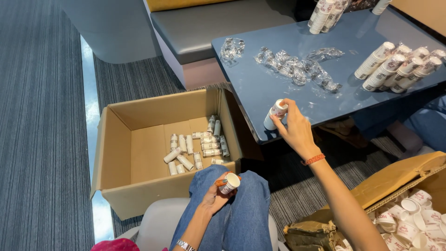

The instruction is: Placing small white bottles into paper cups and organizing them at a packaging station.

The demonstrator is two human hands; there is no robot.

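My right hand [293, 128] is raised at the near edge of the blue table [260, 88], fingers closed around a short stack of white paper cups [275, 114] lying on its side. My left hand [214, 195] rests on my knee in blue jeans and holds a single white paper cup [230, 182], its mouth facing up and to the right. An orange band is on my right wrist, a metal bracelet on my left.
An open cardboard box [139, 153] on the carpet holds several cup stacks. Crumpled clear plastic wrappers [297, 67] and more cup stacks [399, 67] lie on the table. A second box [409, 214] of loose cups sits at lower right. A grey bench stands behind.
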